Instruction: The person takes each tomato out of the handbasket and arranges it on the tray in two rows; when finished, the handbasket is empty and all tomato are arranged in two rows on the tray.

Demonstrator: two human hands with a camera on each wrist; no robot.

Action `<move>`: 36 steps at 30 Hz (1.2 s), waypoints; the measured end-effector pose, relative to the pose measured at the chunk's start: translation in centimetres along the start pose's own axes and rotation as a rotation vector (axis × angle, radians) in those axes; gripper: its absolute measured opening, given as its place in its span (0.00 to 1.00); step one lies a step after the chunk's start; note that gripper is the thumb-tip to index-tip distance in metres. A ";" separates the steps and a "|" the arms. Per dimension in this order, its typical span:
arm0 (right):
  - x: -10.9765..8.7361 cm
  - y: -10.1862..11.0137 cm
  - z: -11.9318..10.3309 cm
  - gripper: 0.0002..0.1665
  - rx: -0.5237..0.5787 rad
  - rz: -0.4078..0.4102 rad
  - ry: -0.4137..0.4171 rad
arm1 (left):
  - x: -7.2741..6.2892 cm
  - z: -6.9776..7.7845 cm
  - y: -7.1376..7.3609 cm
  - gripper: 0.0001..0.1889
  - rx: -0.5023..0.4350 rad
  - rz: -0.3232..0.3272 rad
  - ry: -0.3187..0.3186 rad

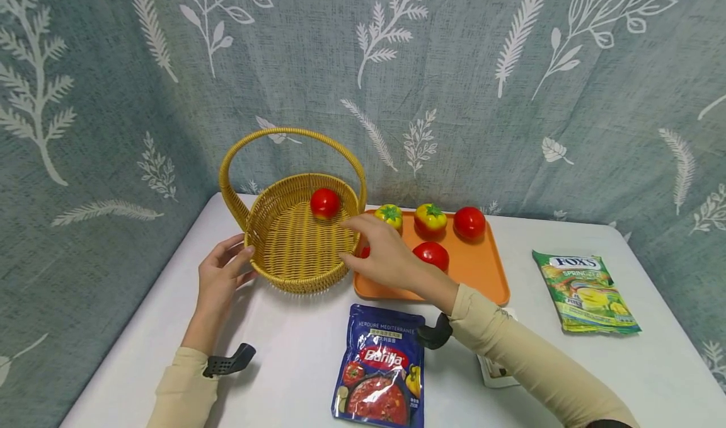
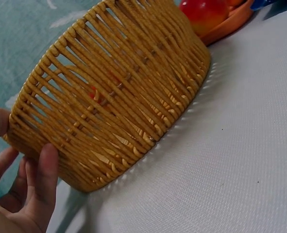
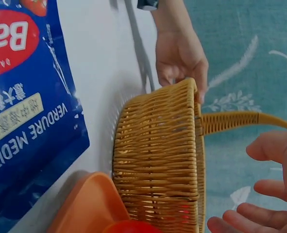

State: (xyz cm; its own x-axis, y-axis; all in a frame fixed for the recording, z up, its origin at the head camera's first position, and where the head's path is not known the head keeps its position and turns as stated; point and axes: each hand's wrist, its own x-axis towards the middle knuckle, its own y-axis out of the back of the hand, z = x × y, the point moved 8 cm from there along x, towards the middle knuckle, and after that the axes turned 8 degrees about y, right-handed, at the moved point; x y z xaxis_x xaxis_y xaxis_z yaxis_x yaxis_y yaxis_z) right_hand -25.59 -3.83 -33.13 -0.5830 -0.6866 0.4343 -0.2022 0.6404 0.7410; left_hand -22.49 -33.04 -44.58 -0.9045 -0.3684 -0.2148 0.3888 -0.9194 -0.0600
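My left hand (image 1: 221,273) grips the left rim of a woven wicker basket (image 1: 297,283), thumb over the edge and fingers against the outer wall. The basket has a tall arched handle, and one red round fruit (image 1: 325,203) lies inside near the back. Above the basket's right rim hovers my right hand (image 1: 388,258), thumb and fingers spread apart with nothing between them. The right wrist view also shows these spread fingers (image 3: 264,213) beside the handle. Right of the basket, an orange tray (image 1: 482,270) bears several fruits, some red and some yellow-red with green tops; my right arm partly covers it.
A blue Barilla sauce pouch (image 1: 379,365) lies at the front of the white table (image 1: 283,365). At the right lies a green Fox's candy bag (image 1: 587,292). A white item (image 1: 499,374) is partly hidden beneath the right sleeve. Patterned cloth (image 1: 454,100) hangs behind.
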 end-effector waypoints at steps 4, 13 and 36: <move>1.0 -0.5 0.2 0.30 -0.004 -0.018 0.004 | 0.0 0.0 0.0 0.27 -0.002 0.003 0.003; 3.1 -1.3 0.8 0.30 -0.046 -0.060 -0.030 | 0.0 0.0 0.0 0.27 -0.029 -0.005 0.007; 8.0 -3.9 3.8 0.35 -0.135 -0.175 -0.140 | -0.1 0.2 -0.1 0.26 -0.022 -0.007 -0.010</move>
State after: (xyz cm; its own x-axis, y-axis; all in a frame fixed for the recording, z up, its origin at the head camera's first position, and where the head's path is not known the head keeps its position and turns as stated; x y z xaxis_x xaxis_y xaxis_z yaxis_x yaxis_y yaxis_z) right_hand -32.49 -10.49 -34.52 -0.6533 -0.7228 0.2252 -0.2080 0.4574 0.8646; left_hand -22.48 -32.93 -44.39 -0.9088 -0.3637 -0.2045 0.3862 -0.9187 -0.0829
